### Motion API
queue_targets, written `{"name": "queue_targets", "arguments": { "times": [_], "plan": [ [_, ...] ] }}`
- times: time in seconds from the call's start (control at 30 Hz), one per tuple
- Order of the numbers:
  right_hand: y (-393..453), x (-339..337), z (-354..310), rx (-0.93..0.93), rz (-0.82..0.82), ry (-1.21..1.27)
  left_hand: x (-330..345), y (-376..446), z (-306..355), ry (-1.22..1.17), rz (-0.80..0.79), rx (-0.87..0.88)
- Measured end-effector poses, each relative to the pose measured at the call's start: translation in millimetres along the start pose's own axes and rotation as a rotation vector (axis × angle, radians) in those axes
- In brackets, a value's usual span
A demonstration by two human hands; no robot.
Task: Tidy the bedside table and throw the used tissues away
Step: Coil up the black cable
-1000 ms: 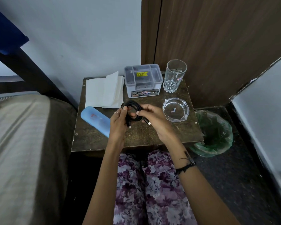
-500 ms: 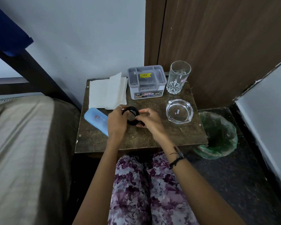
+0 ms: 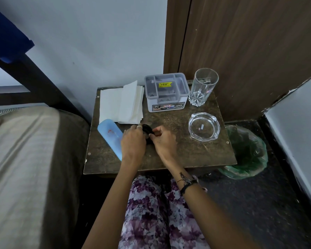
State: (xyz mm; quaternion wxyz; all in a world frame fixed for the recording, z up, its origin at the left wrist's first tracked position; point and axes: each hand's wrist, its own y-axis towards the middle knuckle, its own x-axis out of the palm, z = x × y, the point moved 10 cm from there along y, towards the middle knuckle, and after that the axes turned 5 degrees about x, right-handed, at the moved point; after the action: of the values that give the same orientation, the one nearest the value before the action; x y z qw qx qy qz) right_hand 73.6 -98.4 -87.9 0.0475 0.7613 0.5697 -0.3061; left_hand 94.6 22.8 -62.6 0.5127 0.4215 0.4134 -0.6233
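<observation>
A coiled black cable (image 3: pixel 148 132) is held over the middle of the brown bedside table (image 3: pixel 187 155), mostly hidden between my hands. My left hand (image 3: pixel 133 141) grips the coil's left side. My right hand (image 3: pixel 162 141) pinches its right side with curled fingers. Flat white tissues (image 3: pixel 120 103) lie at the table's back left. A bin lined with a green bag (image 3: pixel 246 155) stands on the floor to the right of the table.
A light blue case (image 3: pixel 109 135) lies at the table's left, partly under my left hand. A grey compartment organiser (image 3: pixel 166 92), a tall drinking glass (image 3: pixel 203 87) and a glass ashtray (image 3: pixel 204 126) stand at the back and right. A bed (image 3: pixel 25 168) lies to the left.
The open cable loop has been squeezed into a tight small coil between both hands. My hands have closed together over it, near the table's middle.
</observation>
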Motion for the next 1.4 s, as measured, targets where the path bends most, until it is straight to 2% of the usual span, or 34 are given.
{"name": "queue_targets", "arguments": {
  "times": [0.17,0.5,0.8,1.1,1.4],
  "plan": [
    [-3,3,-9,-0.037,-0.049,-0.041,10,-4,6,0.080,0.001,0.044],
    [-3,-30,-30,-0.137,0.032,-0.055,-26,-11,31,-0.169,0.141,0.068],
    [1,-21,-16,-0.074,-0.095,-0.296,0,-11,33,-0.139,-0.041,0.089],
    [3,-16,-18,-0.062,-0.107,-0.262,0,-11,23,-0.192,0.008,0.079],
    [-1,11,-21,-0.070,-0.103,-0.189,-14,-18,3,-0.055,0.098,0.051]
  ]
}}
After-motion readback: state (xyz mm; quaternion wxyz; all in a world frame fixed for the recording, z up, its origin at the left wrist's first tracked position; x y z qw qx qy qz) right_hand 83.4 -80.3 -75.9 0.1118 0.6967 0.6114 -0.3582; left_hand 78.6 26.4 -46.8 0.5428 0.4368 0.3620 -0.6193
